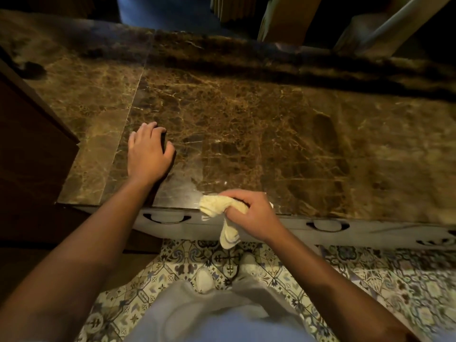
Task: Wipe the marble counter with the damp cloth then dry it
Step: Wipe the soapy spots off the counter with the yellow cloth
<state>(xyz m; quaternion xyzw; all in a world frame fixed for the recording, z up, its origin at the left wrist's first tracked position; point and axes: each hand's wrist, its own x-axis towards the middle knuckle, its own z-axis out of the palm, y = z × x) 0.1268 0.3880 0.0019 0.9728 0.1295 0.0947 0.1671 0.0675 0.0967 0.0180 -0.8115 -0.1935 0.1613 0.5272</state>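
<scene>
At the near edge my right hand [249,213] is closed around the bunched cloth [217,206], its tail hanging off the marble counter [246,124]. I'd spread it flatter and press evenly, sweeping outward. Farther in, my left hand [148,151] rests on the stone empty, fingers loosely curled.

Dim, warm light falls across a room floored in patterned tiles [385,280], their blue, green and cream motifs running under a pale cabinet front [291,227] fitted with dark curved drawer handles [328,225]. A dark wooden panel [27,149] stands at left. Beyond, pleated curtains [237,11] and pale upholstered furniture [370,35] sit in deep shadow.
</scene>
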